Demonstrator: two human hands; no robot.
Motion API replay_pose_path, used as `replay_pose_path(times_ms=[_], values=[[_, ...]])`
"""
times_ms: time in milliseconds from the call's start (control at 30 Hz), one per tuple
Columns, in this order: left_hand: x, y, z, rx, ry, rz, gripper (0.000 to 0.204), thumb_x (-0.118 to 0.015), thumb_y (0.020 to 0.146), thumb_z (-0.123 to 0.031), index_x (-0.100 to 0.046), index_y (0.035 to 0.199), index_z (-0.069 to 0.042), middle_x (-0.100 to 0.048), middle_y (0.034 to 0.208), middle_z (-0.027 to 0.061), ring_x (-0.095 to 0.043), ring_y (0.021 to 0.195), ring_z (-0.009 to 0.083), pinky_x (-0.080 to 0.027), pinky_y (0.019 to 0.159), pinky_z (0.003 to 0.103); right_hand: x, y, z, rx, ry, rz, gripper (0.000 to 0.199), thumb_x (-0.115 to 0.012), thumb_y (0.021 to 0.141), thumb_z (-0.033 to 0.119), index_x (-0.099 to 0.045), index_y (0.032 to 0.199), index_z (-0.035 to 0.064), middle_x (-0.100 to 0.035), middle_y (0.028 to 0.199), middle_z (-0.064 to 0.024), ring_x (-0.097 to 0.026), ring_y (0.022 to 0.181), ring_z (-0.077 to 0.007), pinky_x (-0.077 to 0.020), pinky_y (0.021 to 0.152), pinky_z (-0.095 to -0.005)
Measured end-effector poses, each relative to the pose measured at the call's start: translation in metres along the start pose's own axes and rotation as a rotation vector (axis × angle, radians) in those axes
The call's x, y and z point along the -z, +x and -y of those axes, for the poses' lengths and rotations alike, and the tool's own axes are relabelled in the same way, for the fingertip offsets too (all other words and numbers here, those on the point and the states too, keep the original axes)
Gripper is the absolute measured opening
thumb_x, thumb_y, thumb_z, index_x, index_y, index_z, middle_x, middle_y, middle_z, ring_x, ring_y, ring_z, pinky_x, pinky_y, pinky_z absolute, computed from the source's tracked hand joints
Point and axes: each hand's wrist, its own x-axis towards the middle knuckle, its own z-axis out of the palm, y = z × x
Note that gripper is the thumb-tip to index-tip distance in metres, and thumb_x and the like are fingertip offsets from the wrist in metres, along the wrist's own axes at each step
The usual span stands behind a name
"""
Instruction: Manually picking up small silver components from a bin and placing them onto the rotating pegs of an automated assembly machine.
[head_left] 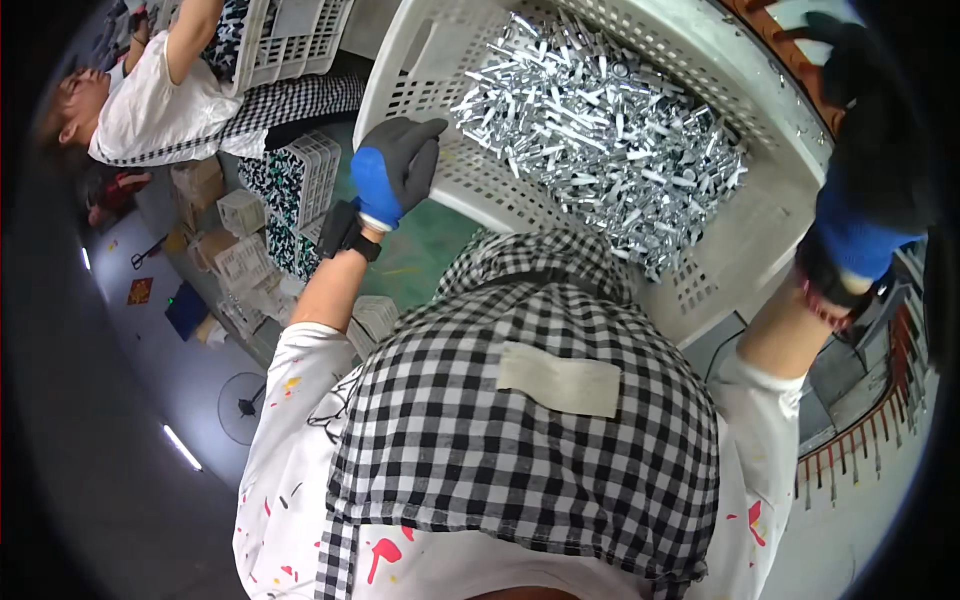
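My left hand (395, 172), in a blue and dark grey glove, is at the near-left corner of a large off-white plastic crate (465, 190). Its fingers are curled in, and whatever they may hold is hidden. A heap of small shiny silver metal parts (610, 130) lies inside the crate. My right hand (865, 150), gloved alike, is raised beyond the crate's right side, close to an orange-brown rack bar (815, 90). Dark shading and the picture's rim hide most of its fingers, so their grip cannot be made out.
Along the right, an orange-brown rack (860, 430) curves with a row of prongs. A co-worker in a checked apron (240, 125) stands at the upper left by another white crate (300, 50). Crates of dark and green parts (275, 195) are on the left; a fan (243, 407) is farther off.
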Motion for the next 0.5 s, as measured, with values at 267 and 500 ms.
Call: replay_pose_path(times_ms=[267,500], values=[[-0.023,0.060,-0.139,-0.013,-0.435,0.317,0.044,-0.082,0.093,-0.022,-0.072,0.134,-0.007,-0.078,0.109,0.0153,-0.075,0.096,0.0304,-0.058,0.082,0.041,-0.055,-0.133,0.004,-0.910,0.855,-0.160,0.058,-0.046,0.117,0.038,-0.048,0.147,-0.0106,-0.051,0.071,0.0043,-0.058,0.075,-0.0136,-0.0581,0.101,-0.0452],[-0.011,0.077,-0.182,0.047,-0.434,0.426,0.038,-0.085,0.092,-0.024,-0.076,0.124,-0.005,-0.077,0.089,0.0097,-0.073,0.075,0.0170,-0.056,0.068,0.030,-0.054,-0.156,0.030,-0.788,0.745,-0.098,0.051,-0.054,0.113,0.034,-0.055,0.145,-0.0049,-0.071,0.102,-0.0092,-0.075,0.101,-0.0232,-0.0644,0.086,-0.0341]])
